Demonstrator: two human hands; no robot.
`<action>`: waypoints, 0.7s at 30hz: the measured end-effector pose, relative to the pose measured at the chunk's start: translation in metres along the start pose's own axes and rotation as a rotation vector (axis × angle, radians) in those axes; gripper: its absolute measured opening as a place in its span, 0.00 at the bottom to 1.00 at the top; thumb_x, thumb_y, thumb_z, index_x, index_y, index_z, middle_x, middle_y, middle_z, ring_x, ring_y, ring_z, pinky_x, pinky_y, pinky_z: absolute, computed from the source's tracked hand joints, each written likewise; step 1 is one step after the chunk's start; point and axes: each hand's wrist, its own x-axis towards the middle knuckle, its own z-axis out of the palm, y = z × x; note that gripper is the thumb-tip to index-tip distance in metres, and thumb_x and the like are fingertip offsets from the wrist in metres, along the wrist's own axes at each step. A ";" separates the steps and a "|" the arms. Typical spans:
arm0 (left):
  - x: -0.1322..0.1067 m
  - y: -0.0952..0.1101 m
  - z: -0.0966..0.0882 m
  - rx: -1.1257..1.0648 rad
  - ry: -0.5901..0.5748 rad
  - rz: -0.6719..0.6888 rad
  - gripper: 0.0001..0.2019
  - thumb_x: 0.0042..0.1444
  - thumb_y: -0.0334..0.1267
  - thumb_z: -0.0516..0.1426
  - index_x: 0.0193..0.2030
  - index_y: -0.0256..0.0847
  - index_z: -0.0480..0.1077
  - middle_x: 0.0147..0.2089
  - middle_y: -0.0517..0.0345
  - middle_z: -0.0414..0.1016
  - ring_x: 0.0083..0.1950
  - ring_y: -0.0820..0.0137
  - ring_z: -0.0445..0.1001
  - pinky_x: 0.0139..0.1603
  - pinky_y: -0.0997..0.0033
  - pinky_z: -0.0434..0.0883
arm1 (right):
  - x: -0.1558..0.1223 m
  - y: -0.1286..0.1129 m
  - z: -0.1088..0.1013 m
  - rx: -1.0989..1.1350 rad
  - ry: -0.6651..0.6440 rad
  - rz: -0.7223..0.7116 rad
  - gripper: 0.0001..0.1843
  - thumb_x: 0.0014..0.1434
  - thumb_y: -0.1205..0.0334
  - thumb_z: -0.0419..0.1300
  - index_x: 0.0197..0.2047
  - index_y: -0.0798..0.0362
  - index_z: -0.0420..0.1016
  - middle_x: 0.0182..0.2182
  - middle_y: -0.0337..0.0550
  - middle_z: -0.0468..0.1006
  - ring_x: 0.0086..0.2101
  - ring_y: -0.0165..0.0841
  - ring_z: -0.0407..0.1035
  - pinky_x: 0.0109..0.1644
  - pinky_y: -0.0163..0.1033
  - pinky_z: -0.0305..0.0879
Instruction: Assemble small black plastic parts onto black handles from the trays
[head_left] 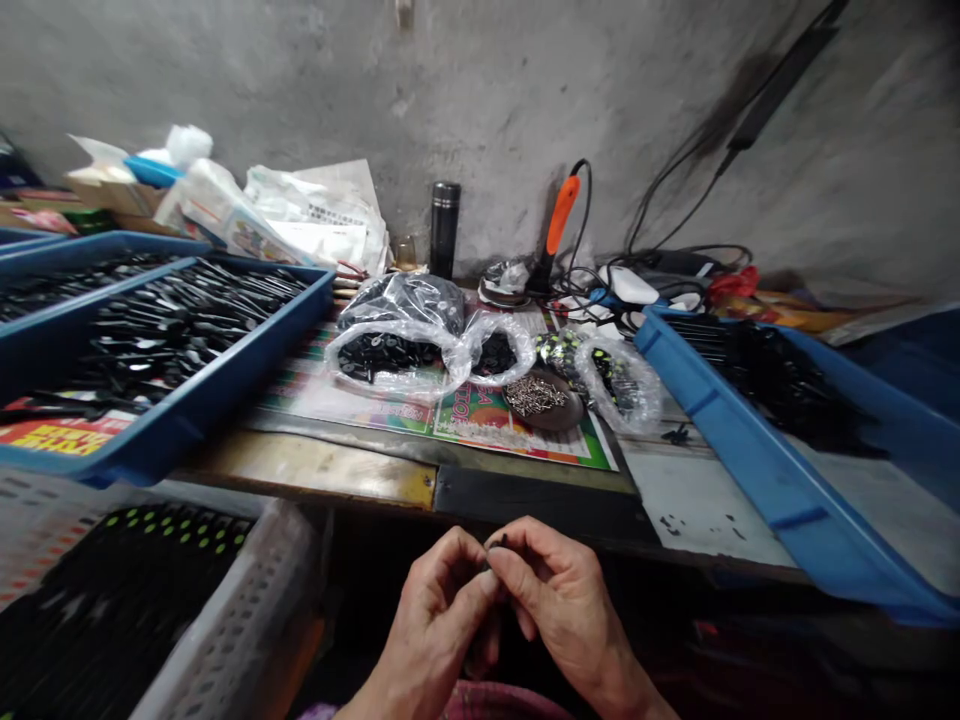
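Both of my hands meet just in front of the bench edge, with thumbs and fingertips pinched together. Between them is a small black piece [496, 543], mostly hidden by the fingers, so its kind cannot be made out. My left hand [439, 615] is closed on its one side and my right hand [564, 600] on the other. Beyond the hands lie a plastic bag of black parts [390, 355], a smaller bag of black parts [493, 353] and a bag of black-and-yellow-green pieces [611, 375]. A round dish [566, 412] carries many small metal pins [534, 394].
Blue trays of long black parts stand left [247, 365] and right [757, 480]. Below left is a white perforated crate [225, 620] with black pieces. Along the wall are a dark flask [445, 230], an orange-handled tool [562, 215] and cables [652, 215].
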 end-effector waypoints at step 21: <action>0.001 0.008 0.000 0.035 0.088 -0.063 0.24 0.45 0.58 0.67 0.26 0.38 0.66 0.18 0.66 0.65 0.14 0.83 0.56 0.15 0.81 0.52 | 0.001 -0.011 -0.011 -0.186 -0.108 -0.048 0.15 0.64 0.52 0.57 0.32 0.55 0.68 0.20 0.34 0.67 0.16 0.23 0.58 0.18 0.27 0.51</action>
